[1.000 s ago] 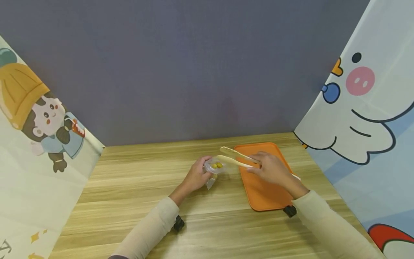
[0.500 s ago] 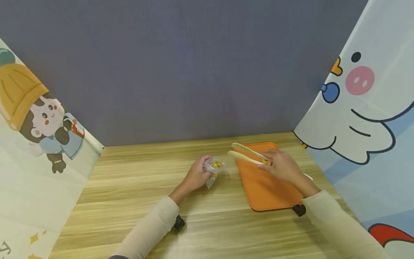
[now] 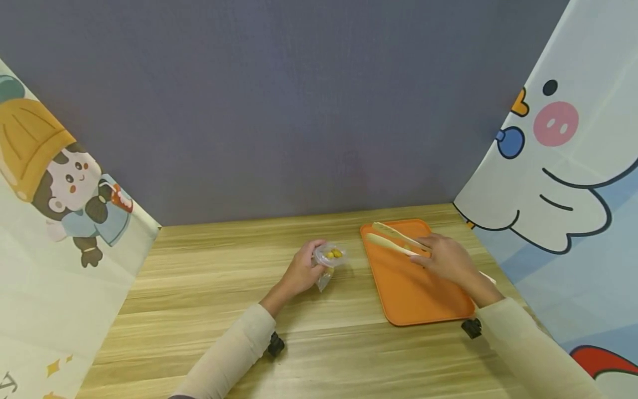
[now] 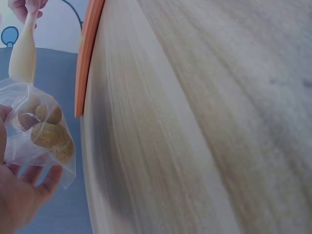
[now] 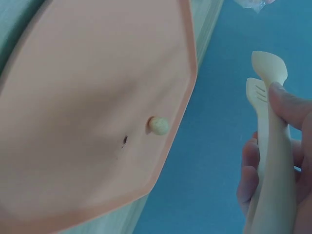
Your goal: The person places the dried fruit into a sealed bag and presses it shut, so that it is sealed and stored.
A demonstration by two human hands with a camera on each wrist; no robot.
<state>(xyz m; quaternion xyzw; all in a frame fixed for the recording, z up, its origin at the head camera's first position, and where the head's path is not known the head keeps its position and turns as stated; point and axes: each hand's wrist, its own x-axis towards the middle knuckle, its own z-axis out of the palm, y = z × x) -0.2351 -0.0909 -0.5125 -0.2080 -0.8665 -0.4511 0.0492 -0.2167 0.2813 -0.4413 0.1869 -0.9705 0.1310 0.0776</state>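
Note:
My left hand (image 3: 301, 270) grips a clear plastic bag (image 3: 325, 277), its mouth spread wide. Inside it lie several round, yellow-brown pieces (image 4: 48, 134), their exact kind unclear. Cream-coloured tongs (image 3: 394, 244) are in my right hand (image 3: 451, 260), thumb on one arm and fingers on the other. Their tips are apart with nothing between them, above the far part of an orange tray (image 3: 416, 299). One small round, pale piece (image 5: 158, 126) lies on that tray near its rim, as the right wrist view shows; from the head view the tongs and hand mostly cover it.
The tray lies on a wood-grain table (image 3: 209, 288), to the right of the bag. A small dark speck (image 5: 125, 140) is on the tray. A grey wall (image 3: 299, 111) stands behind, with cartoon-printed panels (image 3: 573, 166) on both sides.
My right hand has moved right with the tongs, away from the bag and over the tray. The left hand and bag have stayed put.

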